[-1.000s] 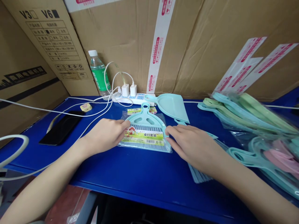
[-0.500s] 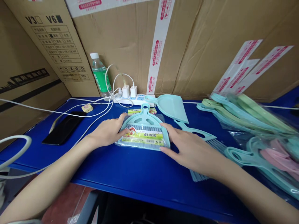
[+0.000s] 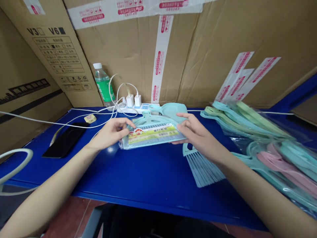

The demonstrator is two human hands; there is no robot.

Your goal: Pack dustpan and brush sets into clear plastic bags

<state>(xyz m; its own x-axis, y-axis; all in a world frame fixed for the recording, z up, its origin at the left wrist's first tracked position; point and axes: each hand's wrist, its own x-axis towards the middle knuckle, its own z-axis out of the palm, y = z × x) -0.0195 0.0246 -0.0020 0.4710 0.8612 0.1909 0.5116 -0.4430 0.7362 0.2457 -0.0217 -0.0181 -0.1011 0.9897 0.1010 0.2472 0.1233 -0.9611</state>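
A clear bag holding a light-blue mini dustpan and brush set (image 3: 151, 134) with a green and yellow label is lifted a little off the blue table (image 3: 148, 178). My left hand (image 3: 111, 132) pinches its left end, and my right hand (image 3: 195, 134) grips its right end with the fingers under it. A loose light-blue brush (image 3: 200, 165) lies on the table just below my right hand. Behind the bag a light-blue dustpan (image 3: 173, 109) lies flat.
A black phone (image 3: 65, 138), white cables, a power strip (image 3: 133, 106) with chargers and a green-labelled water bottle (image 3: 102, 84) sit at the back left. Bagged blue, green and pink dustpans (image 3: 269, 142) pile up on the right. Cardboard boxes wall in the back.
Both hands have closed on the ends of the bagged set and raised it off the table, tilting it nearly flat. The loose brush under my right hand is now uncovered.
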